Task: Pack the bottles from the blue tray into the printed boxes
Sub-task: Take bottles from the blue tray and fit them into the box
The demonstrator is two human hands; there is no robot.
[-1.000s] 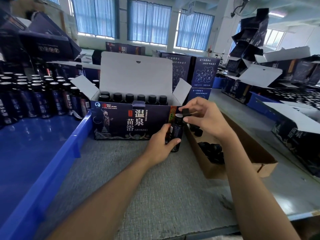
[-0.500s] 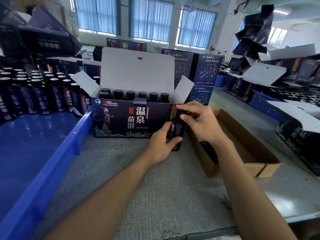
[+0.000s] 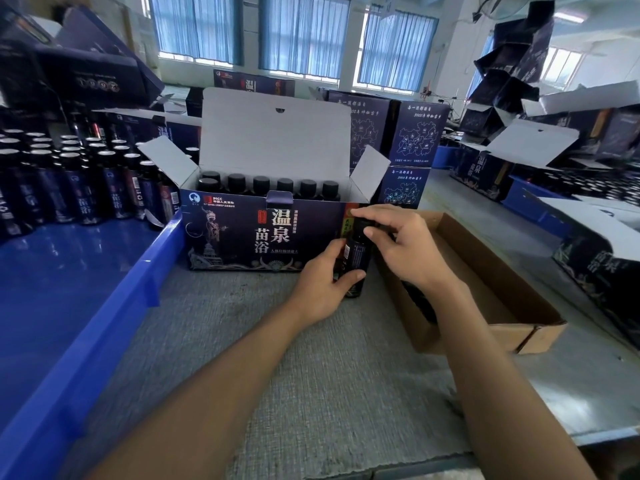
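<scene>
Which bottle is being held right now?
The bottle upright outside the printed box, at its right front corner: left hand grips its body, right hand its cap. Others sit in the box or tray.

Packing workshop on a small factory floor. Rows of dark capped bottles (image 3: 69, 188) in a blue tray (image 3: 104, 323) at 9 o'clock. Stacks of identical printed boxes (image 3: 412, 140) from 12 to 3 o'clock, many with flaps open. Grey-covered workbench (image 3: 311, 358) at 6 o'clock, tall curtained windows (image 3: 304, 32) at 12.
</scene>
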